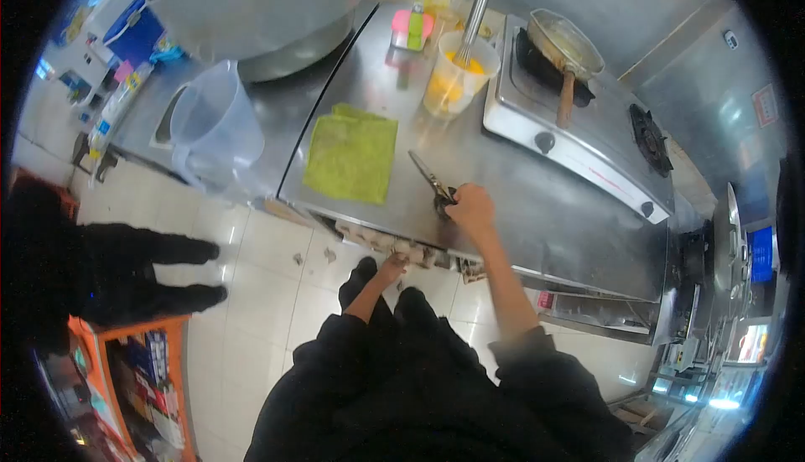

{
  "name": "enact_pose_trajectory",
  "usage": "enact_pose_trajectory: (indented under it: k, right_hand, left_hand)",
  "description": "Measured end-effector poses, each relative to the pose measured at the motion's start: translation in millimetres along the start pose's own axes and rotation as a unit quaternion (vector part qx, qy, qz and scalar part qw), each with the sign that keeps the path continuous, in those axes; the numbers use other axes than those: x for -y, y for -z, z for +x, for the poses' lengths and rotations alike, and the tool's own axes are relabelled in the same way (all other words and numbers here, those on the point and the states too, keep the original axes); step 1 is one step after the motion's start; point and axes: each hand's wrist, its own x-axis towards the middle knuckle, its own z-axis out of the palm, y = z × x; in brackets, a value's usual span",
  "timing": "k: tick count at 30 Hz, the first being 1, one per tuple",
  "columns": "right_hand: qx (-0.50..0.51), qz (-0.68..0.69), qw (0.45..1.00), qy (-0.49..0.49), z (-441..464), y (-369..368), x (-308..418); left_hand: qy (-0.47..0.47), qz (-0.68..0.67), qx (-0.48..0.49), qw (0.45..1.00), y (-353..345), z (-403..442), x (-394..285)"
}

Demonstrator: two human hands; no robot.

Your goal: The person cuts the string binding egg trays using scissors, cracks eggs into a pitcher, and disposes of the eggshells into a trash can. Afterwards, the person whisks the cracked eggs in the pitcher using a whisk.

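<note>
My right hand (pixel 471 209) is closed on the dark handles of a pair of scissors (pixel 430 177), whose blades point away over the steel counter (pixel 520 210). Below the counter's front edge is my left hand (pixel 392 267), near some pale items (pixel 369 236) under the top; what its fingers hold, if anything, is too small to tell. A green cloth (pixel 351 153) lies left of the scissors. Behind them, a clear jug (pixel 455 85) contains yellow liquid and a metal whisk (pixel 475 18).
A gas stove (pixel 579 156) with a wooden-handled pan (pixel 566 43) stands at the right. To the left are an empty plastic pitcher (pixel 216 122) and a large metal vessel (pixel 251 9). Another person (pixel 126 265) stands at the far left beside an orange shelf (pixel 142 328).
</note>
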Motion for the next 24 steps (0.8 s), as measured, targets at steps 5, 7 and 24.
enact_pose_trajectory:
  k: [5,7,24]
  right_hand:
    - [0.326,0.469,0.820,0.021,-80,37,-54]
    - [0.416,0.480,0.772,0.030,-126,19,-68]
    - [0.395,0.306,0.824,-0.266,-40,-162,-68]
  left_hand:
    - [0.316,-0.207,-0.017,0.926,4,-21,-34]
    - [0.181,0.012,-0.021,0.983,-6,-27,-13]
    - [0.460,0.000,-0.140,0.877,-7,69,-53]
